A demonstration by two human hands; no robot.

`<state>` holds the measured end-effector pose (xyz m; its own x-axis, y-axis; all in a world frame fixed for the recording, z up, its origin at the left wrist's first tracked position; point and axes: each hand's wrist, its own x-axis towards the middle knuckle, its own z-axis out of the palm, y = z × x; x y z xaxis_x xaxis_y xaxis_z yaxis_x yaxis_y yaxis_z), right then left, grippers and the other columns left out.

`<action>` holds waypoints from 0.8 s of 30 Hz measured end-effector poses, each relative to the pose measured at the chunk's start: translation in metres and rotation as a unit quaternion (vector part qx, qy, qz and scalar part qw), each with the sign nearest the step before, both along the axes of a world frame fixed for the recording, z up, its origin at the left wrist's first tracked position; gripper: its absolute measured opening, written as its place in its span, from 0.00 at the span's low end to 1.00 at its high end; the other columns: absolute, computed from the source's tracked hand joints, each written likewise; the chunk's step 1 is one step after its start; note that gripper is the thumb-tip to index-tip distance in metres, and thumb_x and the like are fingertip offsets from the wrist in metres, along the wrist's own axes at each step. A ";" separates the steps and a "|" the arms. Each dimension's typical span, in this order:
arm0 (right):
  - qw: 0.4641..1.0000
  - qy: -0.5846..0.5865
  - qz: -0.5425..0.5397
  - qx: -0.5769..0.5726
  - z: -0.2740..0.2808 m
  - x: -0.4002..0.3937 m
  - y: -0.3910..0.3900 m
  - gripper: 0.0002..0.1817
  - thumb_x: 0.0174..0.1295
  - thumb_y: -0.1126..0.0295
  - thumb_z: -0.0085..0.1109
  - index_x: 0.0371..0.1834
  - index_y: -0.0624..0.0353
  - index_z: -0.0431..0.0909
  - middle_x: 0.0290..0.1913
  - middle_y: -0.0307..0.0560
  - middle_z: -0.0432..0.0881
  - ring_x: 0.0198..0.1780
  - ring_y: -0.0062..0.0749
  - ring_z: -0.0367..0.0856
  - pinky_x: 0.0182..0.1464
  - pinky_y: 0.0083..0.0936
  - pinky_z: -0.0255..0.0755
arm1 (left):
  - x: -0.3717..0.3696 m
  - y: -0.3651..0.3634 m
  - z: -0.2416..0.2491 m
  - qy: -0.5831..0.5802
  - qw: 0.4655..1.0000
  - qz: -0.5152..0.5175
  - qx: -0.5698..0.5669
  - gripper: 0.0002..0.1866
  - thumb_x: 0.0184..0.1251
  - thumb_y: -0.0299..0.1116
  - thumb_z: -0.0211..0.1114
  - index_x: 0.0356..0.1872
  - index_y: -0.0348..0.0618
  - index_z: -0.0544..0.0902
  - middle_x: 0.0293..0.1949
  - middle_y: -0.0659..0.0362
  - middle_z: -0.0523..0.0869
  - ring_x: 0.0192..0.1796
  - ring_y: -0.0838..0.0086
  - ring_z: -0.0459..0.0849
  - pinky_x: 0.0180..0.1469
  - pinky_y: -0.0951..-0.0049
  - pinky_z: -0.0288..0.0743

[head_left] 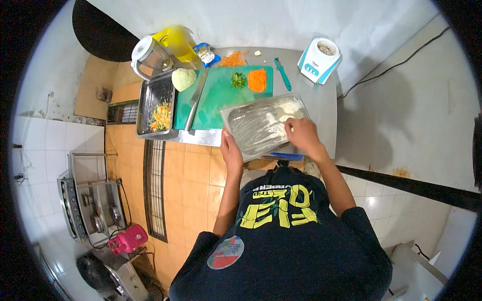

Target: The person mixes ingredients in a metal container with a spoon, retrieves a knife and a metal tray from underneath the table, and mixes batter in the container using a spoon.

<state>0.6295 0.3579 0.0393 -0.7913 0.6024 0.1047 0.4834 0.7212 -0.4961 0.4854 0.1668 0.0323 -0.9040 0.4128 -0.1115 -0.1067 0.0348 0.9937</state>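
A rectangular metal tray (247,126), smeared with a pale creamy mixture, is tilted in front of me over the table's near edge. My left hand (231,150) grips its left side, thumb at the rim. Over the right part of the tray is my right hand (304,135), fingers bunched close to the white mixture (289,108); what they pinch, if anything, is hidden. Behind the tray lies a green cutting board (216,103) with a knife (196,99), chopped green herbs (238,80), grated carrot (257,80) and a pale cabbage piece (184,79).
A second metal tray (142,113) with mixed shredded vegetables (161,118) stands at the left. Behind are a blender jug (146,52), a yellow container (178,42), a blue packet (206,53) and carrot shavings (235,59). At right are a peeler (283,74) and blender base (320,60).
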 end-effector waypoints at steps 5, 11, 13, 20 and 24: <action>0.993 0.007 0.117 0.005 0.012 -0.032 -0.056 0.12 0.67 0.61 0.56 0.33 0.51 0.87 0.22 0.55 0.83 0.28 0.56 0.84 0.35 0.50 0.78 | -0.006 0.002 -0.021 0.018 1.000 -0.010 0.018 0.29 0.87 0.45 0.41 0.74 0.32 0.67 0.69 0.47 0.74 0.69 0.64 0.72 0.72 0.68 0.62; 1.000 -0.010 -0.016 -0.011 -0.017 -0.002 0.021 0.10 0.66 0.61 0.57 0.37 0.50 0.88 0.20 0.55 0.82 0.27 0.56 0.84 0.35 0.49 0.79 | -0.002 0.000 -0.001 -0.018 1.000 0.004 0.017 0.28 0.85 0.44 0.45 0.74 0.33 0.67 0.70 0.48 0.74 0.69 0.64 0.72 0.72 0.67 0.63; 1.000 0.001 -0.009 -0.019 -0.004 0.002 0.016 0.11 0.66 0.61 0.58 0.36 0.51 0.88 0.20 0.56 0.82 0.27 0.55 0.84 0.35 0.49 0.79 | 0.000 0.002 -0.004 -0.015 1.000 0.010 0.025 0.28 0.85 0.43 0.47 0.74 0.32 0.67 0.69 0.48 0.74 0.69 0.66 0.72 0.71 0.68 0.63; 0.998 -0.030 0.055 0.003 -0.009 -0.010 -0.037 0.11 0.64 0.61 0.59 0.31 0.53 0.86 0.22 0.56 0.83 0.26 0.55 0.84 0.33 0.49 0.78 | -0.009 0.001 -0.007 -0.039 0.999 -0.013 0.013 0.28 0.82 0.40 0.54 0.74 0.33 0.66 0.68 0.49 0.75 0.68 0.67 0.72 0.71 0.68 0.62; 0.999 -0.035 -0.031 0.020 -0.019 0.023 0.015 0.11 0.64 0.60 0.58 0.34 0.51 0.88 0.20 0.55 0.82 0.26 0.55 0.84 0.33 0.50 0.78 | -0.003 0.000 -0.005 -0.021 1.000 -0.001 0.015 0.28 0.81 0.38 0.56 0.74 0.34 0.66 0.68 0.49 0.75 0.67 0.67 0.72 0.71 0.67 0.62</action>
